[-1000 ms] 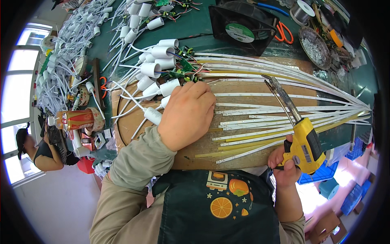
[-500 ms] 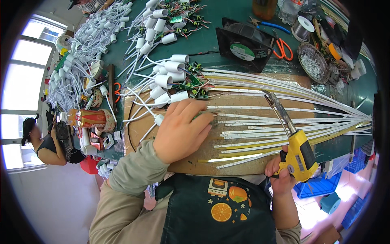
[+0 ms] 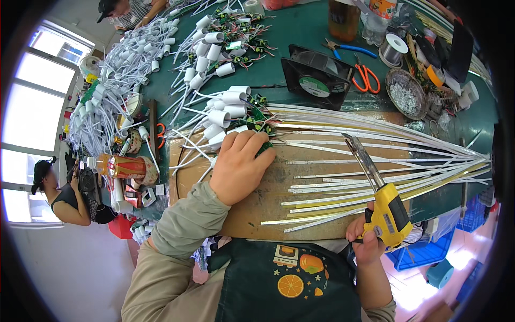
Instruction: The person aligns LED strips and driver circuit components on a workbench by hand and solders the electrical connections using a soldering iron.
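Note:
My left hand (image 3: 240, 166) is closed over a small green circuit board (image 3: 266, 144), whose edge shows past the fingertips. Most of what lies under this hand is hidden. White-capped cables (image 3: 220, 117) with boards and thin wires are heaped just beyond it. My right hand (image 3: 366, 240) grips a yellow soldering gun (image 3: 387, 214) by its handle. The gun's long metal tip points up and left, over several narrow white LED strips (image 3: 343, 188). Those strips fan out leftward from a bunch at the right, and one reaches close to my left fingertips.
A brown board (image 3: 257, 214) lies beneath the strips on the green table (image 3: 252, 75). Farther off stand a black fan (image 3: 316, 78), orange-handled scissors (image 3: 366, 78), blue pliers (image 3: 351, 49), a solder spool (image 3: 393, 51) and a dish (image 3: 406, 92). More cables (image 3: 102, 115) pile up leftward; two people are beyond.
The view has shifted, so the table's things sit a little lower. Relative to the strips, my left hand has moved slightly away from me. The right hand still holds the soldering gun.

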`<state>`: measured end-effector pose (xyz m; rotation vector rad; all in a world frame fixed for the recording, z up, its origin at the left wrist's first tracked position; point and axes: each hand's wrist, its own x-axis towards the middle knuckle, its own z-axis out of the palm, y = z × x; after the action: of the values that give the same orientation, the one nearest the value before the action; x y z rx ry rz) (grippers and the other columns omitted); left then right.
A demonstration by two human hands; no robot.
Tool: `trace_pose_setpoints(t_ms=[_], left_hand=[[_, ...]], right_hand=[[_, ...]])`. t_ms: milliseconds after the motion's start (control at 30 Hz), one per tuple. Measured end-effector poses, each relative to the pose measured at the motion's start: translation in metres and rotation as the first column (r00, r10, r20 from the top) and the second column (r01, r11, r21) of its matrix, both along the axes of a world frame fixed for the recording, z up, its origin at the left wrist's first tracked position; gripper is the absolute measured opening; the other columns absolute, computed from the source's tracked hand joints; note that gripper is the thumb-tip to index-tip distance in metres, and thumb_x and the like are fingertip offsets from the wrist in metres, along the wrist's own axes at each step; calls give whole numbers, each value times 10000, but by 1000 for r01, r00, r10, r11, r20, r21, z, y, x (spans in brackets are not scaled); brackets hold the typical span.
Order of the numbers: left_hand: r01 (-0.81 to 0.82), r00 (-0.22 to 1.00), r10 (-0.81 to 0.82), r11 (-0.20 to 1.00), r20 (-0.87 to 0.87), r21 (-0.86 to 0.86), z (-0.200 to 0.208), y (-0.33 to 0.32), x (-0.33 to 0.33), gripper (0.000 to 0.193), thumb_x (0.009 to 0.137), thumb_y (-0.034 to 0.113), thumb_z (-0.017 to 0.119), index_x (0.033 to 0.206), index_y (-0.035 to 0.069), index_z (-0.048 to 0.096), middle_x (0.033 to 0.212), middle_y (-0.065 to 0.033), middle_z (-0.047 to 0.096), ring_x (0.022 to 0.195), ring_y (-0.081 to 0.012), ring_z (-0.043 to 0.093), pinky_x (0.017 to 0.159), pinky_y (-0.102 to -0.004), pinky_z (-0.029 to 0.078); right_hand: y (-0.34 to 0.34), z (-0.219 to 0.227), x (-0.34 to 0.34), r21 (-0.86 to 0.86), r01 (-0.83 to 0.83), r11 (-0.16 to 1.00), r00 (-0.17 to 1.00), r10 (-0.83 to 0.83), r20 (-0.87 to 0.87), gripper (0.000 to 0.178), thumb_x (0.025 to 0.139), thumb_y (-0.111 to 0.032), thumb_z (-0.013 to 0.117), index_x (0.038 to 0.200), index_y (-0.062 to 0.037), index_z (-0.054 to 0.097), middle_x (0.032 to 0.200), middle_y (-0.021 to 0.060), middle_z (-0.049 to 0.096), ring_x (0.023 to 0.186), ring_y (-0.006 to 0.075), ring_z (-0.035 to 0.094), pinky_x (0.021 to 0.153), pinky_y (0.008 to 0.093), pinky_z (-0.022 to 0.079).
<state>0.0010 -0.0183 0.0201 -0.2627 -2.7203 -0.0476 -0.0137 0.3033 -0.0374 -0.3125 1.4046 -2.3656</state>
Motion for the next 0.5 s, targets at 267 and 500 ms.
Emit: trace_pose_setpoints(t_ms=[267, 500], left_hand=[[-36, 998, 50, 945, -35, 324, 22, -63, -49, 150, 781, 153, 709, 875, 48, 658, 892, -119, 640, 868, -317, 609, 761, -428, 477], [-536, 842, 540, 833, 10, 139, -2, -190, -91, 309, 796, 188, 706, 1068, 59, 634, 1037, -145, 656, 964, -338, 631, 839, -424, 494]], right_hand=[[7, -10, 3, 14, 49, 999, 999, -49, -22, 691, 868, -350, 691, 1347, 22, 360, 699, 39, 490, 540, 146, 502, 496, 290, 458], [2, -6, 2, -5, 42, 999, 999, -41, 21, 696, 863, -354, 698, 1343, 19, 358, 696, 33, 483, 538, 142, 500, 492, 284, 454]])
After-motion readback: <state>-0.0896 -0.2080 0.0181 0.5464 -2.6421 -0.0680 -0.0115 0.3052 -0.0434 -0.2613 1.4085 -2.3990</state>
